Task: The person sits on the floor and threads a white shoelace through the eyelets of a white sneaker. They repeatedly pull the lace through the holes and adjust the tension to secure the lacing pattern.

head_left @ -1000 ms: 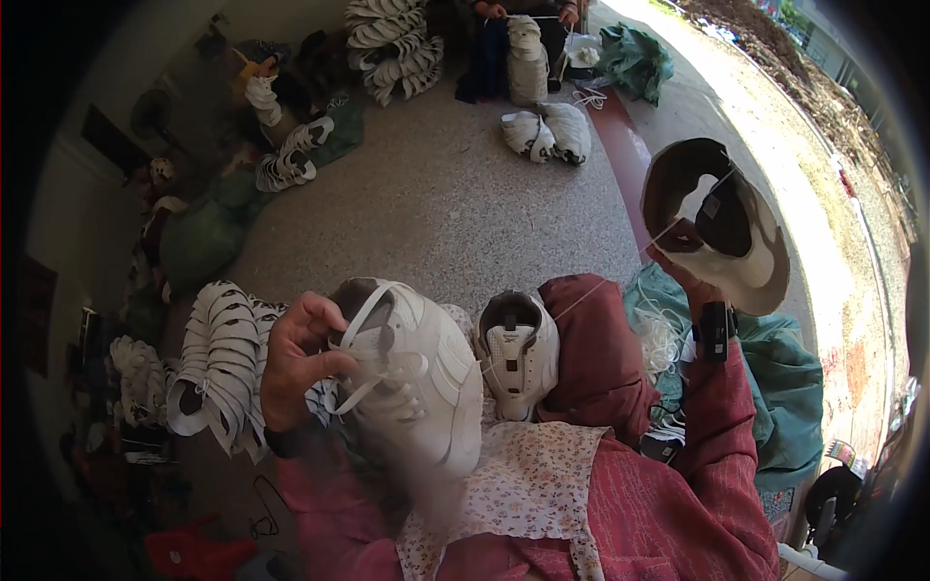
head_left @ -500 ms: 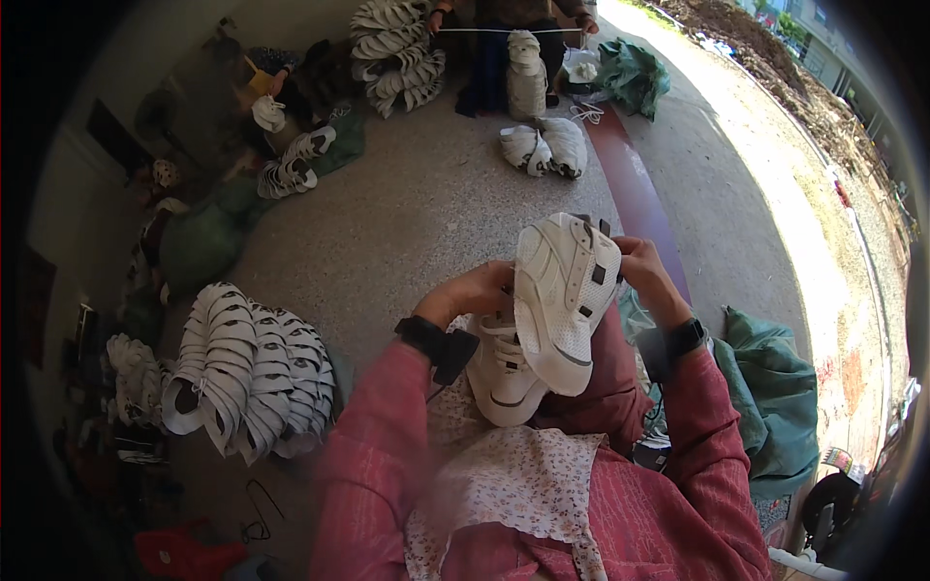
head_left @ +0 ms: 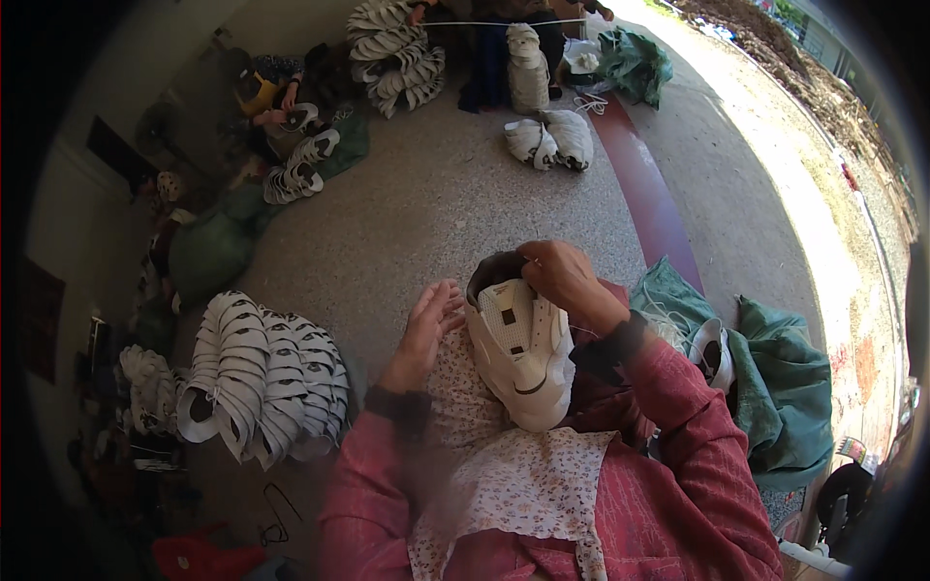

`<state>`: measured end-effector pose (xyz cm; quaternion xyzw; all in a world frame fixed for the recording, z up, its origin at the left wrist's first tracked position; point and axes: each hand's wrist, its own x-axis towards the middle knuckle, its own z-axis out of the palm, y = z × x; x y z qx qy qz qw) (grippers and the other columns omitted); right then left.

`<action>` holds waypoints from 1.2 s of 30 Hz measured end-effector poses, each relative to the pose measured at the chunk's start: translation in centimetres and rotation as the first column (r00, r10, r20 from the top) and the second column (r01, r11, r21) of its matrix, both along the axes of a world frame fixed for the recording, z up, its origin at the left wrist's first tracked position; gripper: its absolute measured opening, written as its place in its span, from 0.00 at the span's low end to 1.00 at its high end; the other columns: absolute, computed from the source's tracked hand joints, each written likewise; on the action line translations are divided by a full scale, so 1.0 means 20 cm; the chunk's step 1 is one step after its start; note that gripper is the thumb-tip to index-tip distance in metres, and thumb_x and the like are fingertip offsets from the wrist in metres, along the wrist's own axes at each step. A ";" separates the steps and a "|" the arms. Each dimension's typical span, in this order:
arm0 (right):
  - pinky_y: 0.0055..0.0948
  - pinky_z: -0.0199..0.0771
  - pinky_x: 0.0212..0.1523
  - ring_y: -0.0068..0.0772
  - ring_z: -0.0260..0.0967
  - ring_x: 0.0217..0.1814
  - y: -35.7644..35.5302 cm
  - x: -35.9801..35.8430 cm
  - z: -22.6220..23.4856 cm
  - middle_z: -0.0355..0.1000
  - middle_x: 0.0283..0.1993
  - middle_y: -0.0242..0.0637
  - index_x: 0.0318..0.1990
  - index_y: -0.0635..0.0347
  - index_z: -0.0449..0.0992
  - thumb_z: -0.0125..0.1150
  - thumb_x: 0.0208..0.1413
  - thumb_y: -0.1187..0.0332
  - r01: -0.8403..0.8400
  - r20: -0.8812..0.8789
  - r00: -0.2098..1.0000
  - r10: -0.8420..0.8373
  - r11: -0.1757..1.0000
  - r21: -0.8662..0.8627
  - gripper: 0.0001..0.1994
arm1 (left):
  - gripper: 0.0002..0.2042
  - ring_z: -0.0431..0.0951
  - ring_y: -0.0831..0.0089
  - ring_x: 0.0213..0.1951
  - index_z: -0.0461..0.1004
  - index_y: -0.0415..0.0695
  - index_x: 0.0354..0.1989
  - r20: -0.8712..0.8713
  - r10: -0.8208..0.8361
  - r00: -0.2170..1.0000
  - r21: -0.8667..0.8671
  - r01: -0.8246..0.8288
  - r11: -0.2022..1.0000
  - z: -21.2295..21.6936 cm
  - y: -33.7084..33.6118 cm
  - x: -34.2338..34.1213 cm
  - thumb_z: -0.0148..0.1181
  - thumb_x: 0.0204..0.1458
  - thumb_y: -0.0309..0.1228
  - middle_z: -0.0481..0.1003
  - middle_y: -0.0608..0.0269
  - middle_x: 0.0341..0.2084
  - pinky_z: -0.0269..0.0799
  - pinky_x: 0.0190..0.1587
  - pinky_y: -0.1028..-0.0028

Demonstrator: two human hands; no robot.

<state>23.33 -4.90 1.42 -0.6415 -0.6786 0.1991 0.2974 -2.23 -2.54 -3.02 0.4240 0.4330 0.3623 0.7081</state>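
Observation:
A cream-white shoe upper (head_left: 528, 373) rests on my lap, its toe toward me and its dark-lined opening on the far side. A perforated panel with dark loops shows along its middle. My right hand (head_left: 570, 279) pinches the edge of the opening. Close by on the left, my left hand (head_left: 432, 324) is open, its fingers stretched out and apart from the upper. Both wrists wear dark bands. A floral apron (head_left: 523, 484) covers my lap. To the right, another white shoe upper (head_left: 712, 354) lies against a green sack (head_left: 780, 397).
Nested stacks of white shoe uppers (head_left: 276, 378) stand on the floor to my left. Ahead lie two more bundles (head_left: 549, 142). A person (head_left: 499, 12) at the far side holds a white cord. Another person (head_left: 276, 92) handles an upper at far left. A red object (head_left: 203, 557) sits lower left.
Two uppers were held up between both hands; now one upper sits lower on my lap. My left hand has let go and moved left. My right hand has shifted to the opening's edge.

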 end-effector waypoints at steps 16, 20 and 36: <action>0.40 0.67 0.63 0.54 0.66 0.63 -0.10 -0.05 -0.49 0.68 0.59 0.49 0.56 0.58 0.73 0.46 0.49 0.84 0.003 -0.256 0.964 0.071 0.961 0.278 0.25 | 0.27 0.60 0.56 0.63 0.60 0.42 0.66 -0.514 0.096 0.852 0.672 0.331 0.663 -0.20 -0.07 0.33 0.52 0.64 0.45 0.62 0.49 0.58 0.54 0.67 0.62; 0.41 0.66 0.64 0.55 0.65 0.63 -0.07 -0.04 -0.48 0.68 0.59 0.49 0.57 0.58 0.71 0.46 0.49 0.84 -0.008 -0.349 0.934 0.071 0.984 0.179 0.26 | 0.25 0.63 0.49 0.61 0.61 0.41 0.64 -0.507 -0.011 0.862 0.612 0.369 0.699 -0.24 0.00 0.30 0.52 0.64 0.43 0.63 0.45 0.59 0.57 0.65 0.58; 0.28 0.74 0.54 0.25 0.74 0.49 -0.31 0.53 -0.48 0.76 0.51 0.37 0.55 0.66 0.73 0.51 0.68 0.71 0.320 -0.917 0.320 -0.238 0.938 -0.132 0.13 | 0.24 0.62 0.56 0.65 0.67 0.37 0.60 -0.602 -0.018 0.799 0.521 0.409 0.749 -0.08 -0.10 0.26 0.60 0.55 0.33 0.61 0.49 0.63 0.58 0.67 0.62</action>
